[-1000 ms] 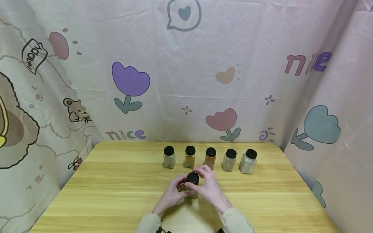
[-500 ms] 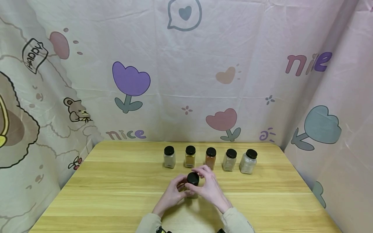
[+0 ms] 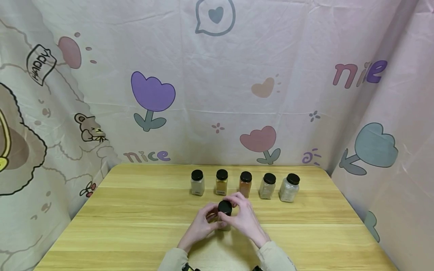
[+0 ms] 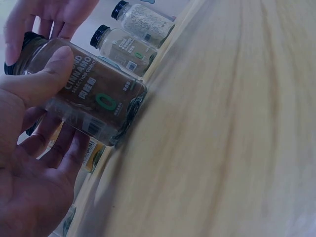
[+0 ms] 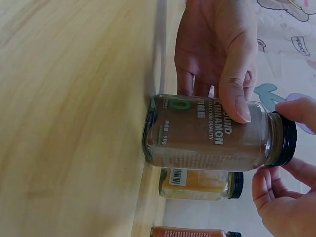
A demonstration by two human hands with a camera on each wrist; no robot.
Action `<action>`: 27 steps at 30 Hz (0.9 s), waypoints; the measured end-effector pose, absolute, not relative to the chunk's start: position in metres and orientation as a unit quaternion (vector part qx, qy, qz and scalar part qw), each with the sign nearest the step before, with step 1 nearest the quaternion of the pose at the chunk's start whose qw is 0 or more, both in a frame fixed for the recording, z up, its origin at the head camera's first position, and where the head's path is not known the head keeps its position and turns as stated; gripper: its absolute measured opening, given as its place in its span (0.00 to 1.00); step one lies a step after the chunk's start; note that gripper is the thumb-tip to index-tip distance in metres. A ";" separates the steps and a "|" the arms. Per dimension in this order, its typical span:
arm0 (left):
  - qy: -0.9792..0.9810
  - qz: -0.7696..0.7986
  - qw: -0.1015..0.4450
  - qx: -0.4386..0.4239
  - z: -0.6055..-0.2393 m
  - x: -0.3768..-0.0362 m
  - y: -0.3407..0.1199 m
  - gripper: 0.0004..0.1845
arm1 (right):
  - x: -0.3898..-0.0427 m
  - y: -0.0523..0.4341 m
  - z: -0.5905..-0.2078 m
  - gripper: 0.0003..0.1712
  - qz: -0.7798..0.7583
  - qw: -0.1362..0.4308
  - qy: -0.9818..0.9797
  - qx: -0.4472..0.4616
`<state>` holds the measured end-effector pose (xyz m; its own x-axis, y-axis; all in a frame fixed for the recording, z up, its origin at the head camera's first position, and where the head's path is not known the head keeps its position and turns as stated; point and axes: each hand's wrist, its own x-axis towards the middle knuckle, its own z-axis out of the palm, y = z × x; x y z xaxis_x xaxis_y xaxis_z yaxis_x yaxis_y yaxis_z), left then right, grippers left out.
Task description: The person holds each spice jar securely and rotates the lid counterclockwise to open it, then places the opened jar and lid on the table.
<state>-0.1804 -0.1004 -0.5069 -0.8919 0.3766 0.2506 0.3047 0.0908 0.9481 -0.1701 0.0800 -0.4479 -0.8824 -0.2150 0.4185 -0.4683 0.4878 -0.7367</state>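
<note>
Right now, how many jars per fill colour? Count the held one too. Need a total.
Brown jar: 1
Yellow jar: 1
Orange jar: 1
Pale jars: 3
Total: 6

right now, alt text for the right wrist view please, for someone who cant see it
The left hand grips a brown cinnamon jar while the right hand holds its black lid, at a wooden table seen sideways. Behind are a yellow jar and part of a reddish jar.
</note>
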 end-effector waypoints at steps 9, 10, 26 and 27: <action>0.732 0.641 0.034 0.229 -0.506 -0.180 -0.100 0.27 | -0.169 0.080 -0.447 0.30 0.483 0.100 -0.851 0.179; 0.732 0.642 0.035 0.228 -0.506 -0.180 -0.100 0.27 | -0.169 0.079 -0.447 0.31 0.482 0.100 -0.853 0.172; 0.740 0.633 0.034 0.224 -0.506 -0.180 -0.101 0.27 | -0.172 0.080 -0.449 0.24 0.465 0.119 -0.856 0.195; 0.741 0.632 0.034 0.224 -0.506 -0.180 -0.101 0.27 | -0.173 0.081 -0.449 0.24 0.468 0.115 -0.854 0.198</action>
